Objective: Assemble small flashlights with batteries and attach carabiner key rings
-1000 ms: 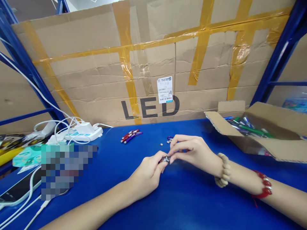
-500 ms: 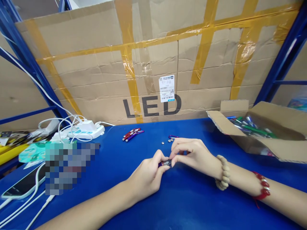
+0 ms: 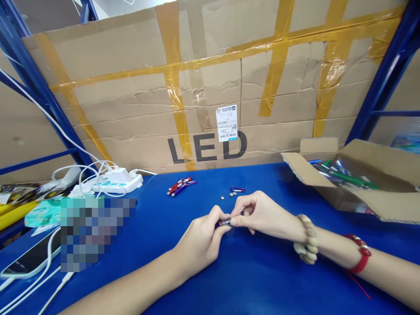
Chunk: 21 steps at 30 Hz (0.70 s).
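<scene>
My left hand (image 3: pixel 201 240) and my right hand (image 3: pixel 262 214) meet over the blue table (image 3: pixel 229 280). Between their fingertips they pinch a small metal keychain flashlight (image 3: pixel 225 222), of which only a short silvery stretch shows. Both hands are closed on it. Just beyond my right hand lie two or three small coin batteries (image 3: pixel 227 196) and a purple carabiner clip (image 3: pixel 236 190). A small bunch of red and purple keychain flashlights (image 3: pixel 180 185) lies further back to the left.
An open cardboard box (image 3: pixel 361 183) with several coloured flashlights stands at the right. A taped cardboard sheet marked LED (image 3: pixel 206 96) closes the back. At the left are a white power strip with cables (image 3: pixel 114 181), a phone (image 3: pixel 29 258) and blue shelf posts.
My right hand has dropped a little and turned on the flashlight. The carabiner clip, half hidden behind it before, now shows whole. My left hand has hardly moved.
</scene>
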Motion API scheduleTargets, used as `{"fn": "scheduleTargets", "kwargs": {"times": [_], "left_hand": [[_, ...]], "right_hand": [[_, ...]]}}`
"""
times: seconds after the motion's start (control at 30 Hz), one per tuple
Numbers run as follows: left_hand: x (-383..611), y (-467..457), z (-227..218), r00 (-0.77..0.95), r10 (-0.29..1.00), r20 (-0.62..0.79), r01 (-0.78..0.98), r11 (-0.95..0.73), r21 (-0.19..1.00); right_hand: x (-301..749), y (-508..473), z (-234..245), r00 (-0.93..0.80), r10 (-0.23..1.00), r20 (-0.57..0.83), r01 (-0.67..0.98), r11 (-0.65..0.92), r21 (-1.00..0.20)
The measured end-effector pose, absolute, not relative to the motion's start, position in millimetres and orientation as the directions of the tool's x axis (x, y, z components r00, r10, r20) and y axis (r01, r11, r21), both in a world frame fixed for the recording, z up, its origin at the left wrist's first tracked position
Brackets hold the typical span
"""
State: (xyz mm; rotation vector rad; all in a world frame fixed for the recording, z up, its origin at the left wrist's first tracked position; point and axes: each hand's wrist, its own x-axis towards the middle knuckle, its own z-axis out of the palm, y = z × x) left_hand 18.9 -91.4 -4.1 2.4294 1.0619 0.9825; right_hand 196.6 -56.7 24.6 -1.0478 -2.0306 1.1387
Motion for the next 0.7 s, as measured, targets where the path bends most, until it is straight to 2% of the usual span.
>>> {"fn": "scheduleTargets", "kwargs": {"times": [0.17, 0.43, 0.6, 0.7], "left_hand": [[20.4, -91.3, -2.5, 0.461, 0.776, 0.43, 0.5, -0.628, 0.597], [21.7, -89.9, 0.4, 0.453, 0.818, 0.355, 0.533, -0.568, 0.627], [23.9, -87.8, 0.4, 0.444, 0.827, 0.344, 0.647, -0.562, 0.516], [24.1, -87.5, 0.9, 0.47, 0.823, 0.319, 0.696, -0.568, 0.44]], "right_hand": [[199.4, -52.8, 24.9, -0.542, 0.834, 0.102, 0.313, 0.313, -0.897], [200.3, -48.1, 22.7, -0.559, 0.823, 0.104, 0.346, 0.345, -0.873], [200.4, -46.7, 20.2, -0.558, 0.812, 0.171, 0.315, 0.398, -0.862], [201.6, -46.4, 19.1, -0.57, 0.784, 0.244, 0.328, 0.49, -0.808]]}}
